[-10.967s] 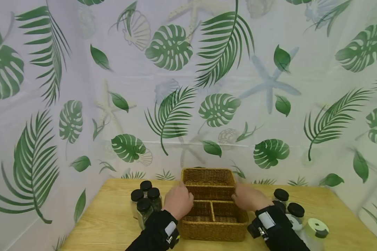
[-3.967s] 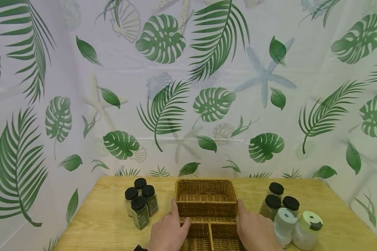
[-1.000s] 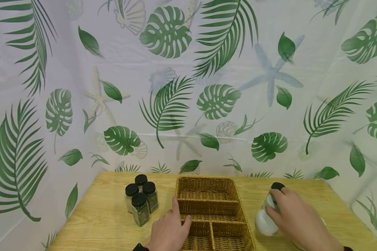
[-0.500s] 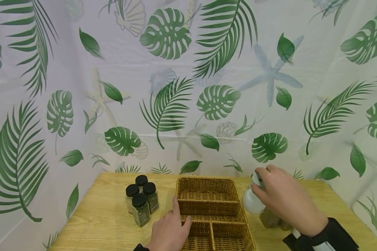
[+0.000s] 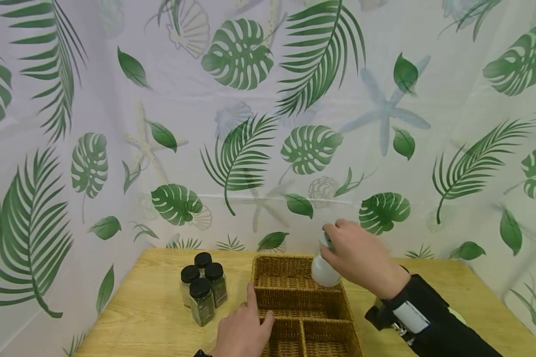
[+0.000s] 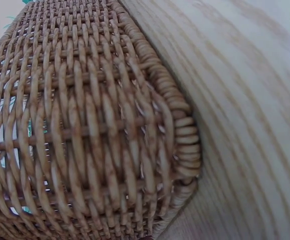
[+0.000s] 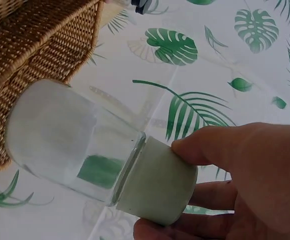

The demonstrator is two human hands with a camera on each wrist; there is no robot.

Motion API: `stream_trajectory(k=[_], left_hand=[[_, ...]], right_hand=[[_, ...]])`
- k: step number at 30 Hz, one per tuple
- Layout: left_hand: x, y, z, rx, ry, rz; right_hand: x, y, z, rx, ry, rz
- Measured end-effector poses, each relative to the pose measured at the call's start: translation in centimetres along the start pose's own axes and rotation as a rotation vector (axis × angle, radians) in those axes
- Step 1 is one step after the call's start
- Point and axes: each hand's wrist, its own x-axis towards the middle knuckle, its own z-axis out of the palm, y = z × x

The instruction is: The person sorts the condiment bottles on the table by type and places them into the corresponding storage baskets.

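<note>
The right hand (image 5: 359, 258) holds a white jar (image 5: 323, 269) above the basket (image 5: 295, 297).

A makeshift staged booth: leaf-printed curtain (image 5: 268, 124) walls enclose a small wooden table (image 5: 152, 312).

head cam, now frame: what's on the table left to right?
Cluster of four black-capped spice jars → left hand resting on the basket's left rim → wicker basket → white jar, gripped by the right hand above the basket's far compartment.
</note>
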Motion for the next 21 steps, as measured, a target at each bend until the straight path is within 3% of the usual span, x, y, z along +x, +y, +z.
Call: stream_trajectory(k=[9, 21], left_hand=[[0.4, 0.1, 0.5, 0.041, 0.015, -0.034], [0.2, 0.3, 0.5, 0.085, 0.062, -0.074]], right_hand=[[2.7, -1.4, 2.6, 0.028, -0.04, -0.066], [3.7, -3.3, 6.2, 0.024, -0.138, -0.136]])
